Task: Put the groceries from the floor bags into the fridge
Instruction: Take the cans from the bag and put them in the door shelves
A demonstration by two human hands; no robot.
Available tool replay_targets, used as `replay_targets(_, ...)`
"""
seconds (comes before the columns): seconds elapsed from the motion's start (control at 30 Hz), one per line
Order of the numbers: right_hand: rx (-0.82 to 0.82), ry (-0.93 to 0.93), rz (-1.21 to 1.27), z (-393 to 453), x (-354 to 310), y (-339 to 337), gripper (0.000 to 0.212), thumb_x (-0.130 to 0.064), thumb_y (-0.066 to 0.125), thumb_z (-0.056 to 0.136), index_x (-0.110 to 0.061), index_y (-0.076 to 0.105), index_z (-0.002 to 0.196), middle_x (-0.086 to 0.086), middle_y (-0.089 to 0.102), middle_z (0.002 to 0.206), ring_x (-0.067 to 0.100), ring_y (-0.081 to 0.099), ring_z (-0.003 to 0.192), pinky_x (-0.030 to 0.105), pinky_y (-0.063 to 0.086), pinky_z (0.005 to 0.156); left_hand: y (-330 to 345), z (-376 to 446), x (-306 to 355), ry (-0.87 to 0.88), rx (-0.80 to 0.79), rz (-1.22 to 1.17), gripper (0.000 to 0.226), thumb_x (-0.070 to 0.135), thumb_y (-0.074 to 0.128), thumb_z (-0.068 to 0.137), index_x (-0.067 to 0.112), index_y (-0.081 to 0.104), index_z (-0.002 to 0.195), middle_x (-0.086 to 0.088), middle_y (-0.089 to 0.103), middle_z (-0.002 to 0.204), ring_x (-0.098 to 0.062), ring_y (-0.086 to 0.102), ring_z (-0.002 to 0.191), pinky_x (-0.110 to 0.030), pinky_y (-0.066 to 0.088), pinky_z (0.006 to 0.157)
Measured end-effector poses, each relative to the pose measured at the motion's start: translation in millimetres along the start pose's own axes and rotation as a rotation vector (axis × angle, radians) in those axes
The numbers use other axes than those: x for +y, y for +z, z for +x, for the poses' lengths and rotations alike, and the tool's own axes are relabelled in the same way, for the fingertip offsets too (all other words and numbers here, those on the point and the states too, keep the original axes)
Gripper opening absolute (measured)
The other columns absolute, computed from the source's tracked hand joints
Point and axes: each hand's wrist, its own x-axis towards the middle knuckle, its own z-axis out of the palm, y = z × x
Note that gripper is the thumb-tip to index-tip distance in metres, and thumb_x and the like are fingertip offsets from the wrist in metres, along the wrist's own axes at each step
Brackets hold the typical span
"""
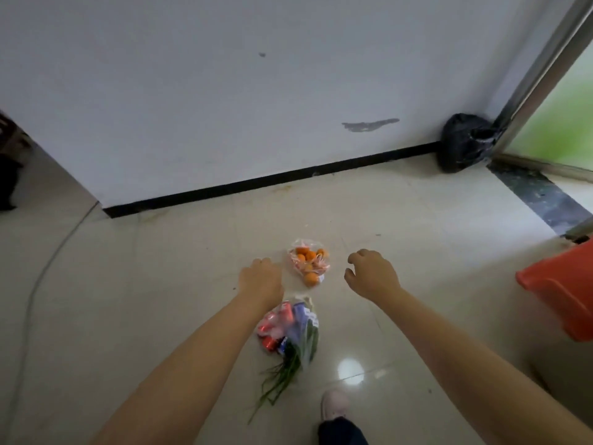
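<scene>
Pickup step: your left hand [261, 277] and right hand [372, 273] hover loosely curled, holding nothing, either side of the orange bag [308, 263] on the floor [160, 284], can bag [288, 329] nearer you; next, grab handles.

Both arms reach forward, left hand [261, 279] and right hand [372, 273] loosely curled, holding nothing.

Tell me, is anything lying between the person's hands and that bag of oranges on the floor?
Nothing visible. The left hand and right hand hover on either side of the bag of oranges, with only bare floor between them.
</scene>
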Motion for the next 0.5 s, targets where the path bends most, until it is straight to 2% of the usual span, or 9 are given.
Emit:
replay_targets(0.27,-0.355,0.008,0.010,60,-9,92,0.036,-0.021,0.039,0.094,-0.009,0.052,0.125,0.009,0.052,0.130,0.025,0.048,0.122,0.032,0.043,0.096,74,48,-35,-0.116,-0.225,-0.112,0.036,0.020,0.038,0.097,0.009,0.045,0.130,-0.010,0.044,0.138,-0.025,0.039,0.131,-0.035,0.038,0.102)
replay_targets(0.5,-0.540,0.053,0.071,66,-41,155,0.035,-0.020,0.037,0.096,-0.008,0.054,0.124,0.010,0.055,0.129,0.026,0.051,0.121,0.030,0.043,0.097,127,64,-72,-0.079,-0.317,-0.140,0.036,0.015,0.037,0.097,0.011,0.044,0.132,-0.010,0.047,0.137,-0.025,0.042,0.129,-0.035,0.040,0.101)
